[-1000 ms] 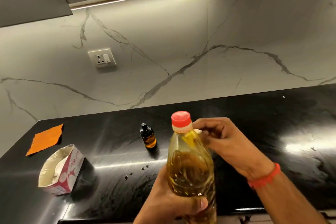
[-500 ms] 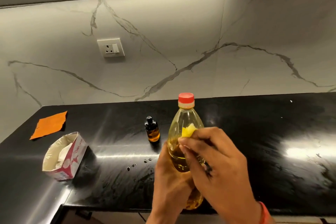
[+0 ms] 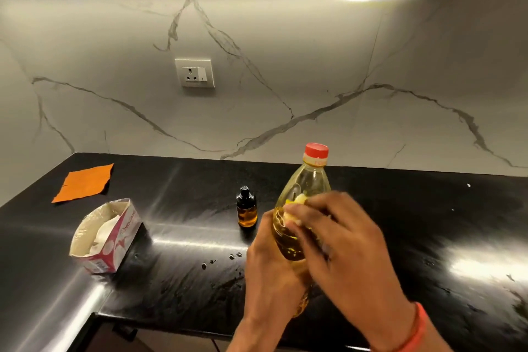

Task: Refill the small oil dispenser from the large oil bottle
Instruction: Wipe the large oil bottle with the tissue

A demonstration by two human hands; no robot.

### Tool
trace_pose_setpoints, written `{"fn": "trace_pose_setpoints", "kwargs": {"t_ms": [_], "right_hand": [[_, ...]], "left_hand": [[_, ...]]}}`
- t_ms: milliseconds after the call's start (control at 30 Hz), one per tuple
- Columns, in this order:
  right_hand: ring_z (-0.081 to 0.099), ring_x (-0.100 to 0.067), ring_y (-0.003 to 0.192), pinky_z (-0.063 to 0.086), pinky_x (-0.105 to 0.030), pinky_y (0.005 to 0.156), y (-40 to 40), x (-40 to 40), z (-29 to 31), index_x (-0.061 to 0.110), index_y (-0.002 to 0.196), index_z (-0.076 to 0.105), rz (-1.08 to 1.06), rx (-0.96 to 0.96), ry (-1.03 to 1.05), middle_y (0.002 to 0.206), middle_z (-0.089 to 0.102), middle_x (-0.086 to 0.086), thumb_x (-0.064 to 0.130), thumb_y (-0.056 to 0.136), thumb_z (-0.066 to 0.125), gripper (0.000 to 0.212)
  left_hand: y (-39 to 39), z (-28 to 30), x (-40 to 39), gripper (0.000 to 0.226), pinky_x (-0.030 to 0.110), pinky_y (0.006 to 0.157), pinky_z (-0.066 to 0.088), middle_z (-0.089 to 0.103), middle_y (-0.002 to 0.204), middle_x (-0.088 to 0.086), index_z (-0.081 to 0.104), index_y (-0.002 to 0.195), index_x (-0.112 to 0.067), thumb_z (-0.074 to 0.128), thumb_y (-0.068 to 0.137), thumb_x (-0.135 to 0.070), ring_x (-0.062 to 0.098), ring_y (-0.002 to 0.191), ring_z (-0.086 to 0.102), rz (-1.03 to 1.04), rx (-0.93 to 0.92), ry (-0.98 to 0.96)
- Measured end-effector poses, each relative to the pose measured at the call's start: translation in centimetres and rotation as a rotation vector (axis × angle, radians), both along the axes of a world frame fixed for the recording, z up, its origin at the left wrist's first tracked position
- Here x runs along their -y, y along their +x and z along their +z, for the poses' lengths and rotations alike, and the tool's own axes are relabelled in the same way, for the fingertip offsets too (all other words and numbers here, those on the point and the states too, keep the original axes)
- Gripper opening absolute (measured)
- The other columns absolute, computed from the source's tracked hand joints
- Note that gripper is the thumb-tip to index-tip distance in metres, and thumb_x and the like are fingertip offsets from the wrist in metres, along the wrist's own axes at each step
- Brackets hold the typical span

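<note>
Nearest, the left hand grips the large oil bottle round its lower body, while the right hand lies across its front, fingertips pinching a small yellow scrap against it. The bottle stands roughly upright above the black bench, red cap pointing up. Just beyond, left of the hands, the small oil dispenser stands upright, capped.

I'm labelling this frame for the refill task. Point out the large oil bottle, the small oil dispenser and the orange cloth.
large oil bottle (image 3: 310, 181): head view, on its clear shoulder.
small oil dispenser (image 3: 247, 214): head view, on its amber body.
orange cloth (image 3: 84, 182): head view, on its middle.
</note>
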State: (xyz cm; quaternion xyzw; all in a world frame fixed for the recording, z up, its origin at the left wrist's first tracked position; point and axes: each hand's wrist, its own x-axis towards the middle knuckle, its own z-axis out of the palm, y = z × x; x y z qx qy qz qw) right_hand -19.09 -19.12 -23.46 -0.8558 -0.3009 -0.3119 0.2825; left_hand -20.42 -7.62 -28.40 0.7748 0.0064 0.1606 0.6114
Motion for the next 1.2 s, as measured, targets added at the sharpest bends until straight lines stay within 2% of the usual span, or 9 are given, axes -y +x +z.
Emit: {"fn": "trace_pose_setpoints", "kwargs": {"t_ms": [200, 367, 433, 500, 567, 800, 967, 1100, 1200], "right_hand": [[0.063, -0.023, 0.097, 0.058, -0.035, 0.081, 3.1, 1.1, 3.1, 0.007, 0.106, 0.077, -0.124, 0.122, 0.072, 0.106, 0.065, -0.012, 0.023, 0.084, 0.068, 0.028], [0.050, -0.012, 0.095, 0.063, -0.034, 0.071, 1.6, -1.2, 0.8, 0.008, 0.100, 0.078, -0.024, 0.118, -0.181, 0.098, 0.070, -0.010, 0.022, 0.072, 0.070, 0.032], [0.058, -0.018, 0.094, 0.061, -0.036, 0.071, 2.5, -0.4, 1.5, 0.008, 0.104, 0.077, -0.041, 0.136, -0.202, 0.100, 0.069, -0.011, 0.014, 0.072, 0.076, 0.033], [0.062, -0.023, 0.093, 0.055, -0.031, 0.077, 3.9, 0.9, 2.8, 0.008, 0.109, 0.075, -0.120, 0.168, -0.103, 0.105, 0.067, -0.012, 0.005, 0.077, 0.078, 0.032], [0.065, -0.023, 0.095, 0.054, -0.031, 0.082, 4.8, 1.6, 4.0, 0.006, 0.111, 0.075, -0.134, 0.175, 0.025, 0.107, 0.068, -0.012, 0.008, 0.083, 0.075, 0.028], [0.065, -0.015, 0.102, 0.057, -0.030, 0.092, 2.5, -0.1, 0.6, 0.010, 0.106, 0.076, 0.055, 0.049, -0.020, 0.110, 0.068, -0.006, 0.018, 0.085, 0.070, 0.023], [0.064, -0.008, 0.093, 0.047, -0.007, 0.090, 4.7, 1.2, 3.2, 0.010, 0.105, 0.075, -0.074, 0.091, 0.217, 0.105, 0.071, -0.006, 0.015, 0.088, 0.076, 0.017], [0.066, -0.003, 0.096, 0.050, -0.010, 0.089, 4.0, 0.9, 1.4, 0.012, 0.105, 0.075, -0.025, -0.015, 0.305, 0.102, 0.072, 0.000, 0.012, 0.089, 0.076, 0.015], [0.068, -0.001, 0.099, 0.055, -0.015, 0.088, 3.3, 0.9, -0.4, 0.018, 0.106, 0.075, 0.012, -0.219, 0.469, 0.101, 0.073, 0.009, 0.014, 0.088, 0.076, 0.018]], "left_hand": [[1.8, -0.3, -0.3, 0.065, 0.012, 0.071, 0.054, 0.068, 0.097, -0.017, 0.050, 0.109, -0.048, 0.091, 0.060, -0.037, -0.003, 0.091, 0.067, 0.063, 0.001, 0.071], [2.6, 0.4, -0.3, 0.050, 0.032, 0.077, 0.063, 0.071, 0.101, -0.015, 0.051, 0.112, -0.047, 0.073, 0.068, -0.054, 0.006, 0.087, 0.073, 0.044, 0.037, -0.026], [2.9, 0.5, -0.4, 0.057, 0.027, 0.079, 0.061, 0.070, 0.102, -0.019, 0.052, 0.113, -0.042, 0.080, 0.064, -0.052, 0.002, 0.089, 0.071, 0.039, 0.036, -0.009], [3.2, 0.6, -0.4, 0.063, 0.017, 0.076, 0.057, 0.069, 0.099, -0.018, 0.052, 0.113, -0.040, 0.089, 0.061, -0.043, -0.003, 0.090, 0.068, 0.060, 0.026, 0.034], [3.4, 1.0, -0.3, 0.064, 0.014, 0.073, 0.055, 0.068, 0.098, -0.016, 0.051, 0.113, -0.040, 0.090, 0.063, -0.033, -0.005, 0.090, 0.066, 0.073, 0.020, 0.048], [3.6, 1.8, -0.8, 0.046, 0.029, 0.073, 0.061, 0.071, 0.094, -0.012, 0.054, 0.110, -0.036, 0.081, 0.075, -0.022, 0.008, 0.082, 0.072, 0.040, 0.059, -0.048], [3.6, 2.6, -0.9, 0.062, 0.016, 0.072, 0.057, 0.070, 0.097, -0.010, 0.054, 0.117, -0.033, 0.090, 0.068, -0.023, 0.000, 0.087, 0.070, 0.042, 0.002, -0.079], [4.1, 3.2, -1.2, 0.062, 0.029, 0.081, 0.061, 0.074, 0.102, -0.005, 0.057, 0.120, -0.033, 0.089, 0.071, -0.012, 0.010, 0.091, 0.074, 0.003, -0.029, -0.246], [4.3, 3.9, -1.9, 0.061, 0.029, 0.081, 0.061, 0.076, 0.101, -0.003, 0.058, 0.121, -0.028, 0.088, 0.073, -0.007, 0.013, 0.091, 0.075, -0.046, -0.042, -0.311]]}}
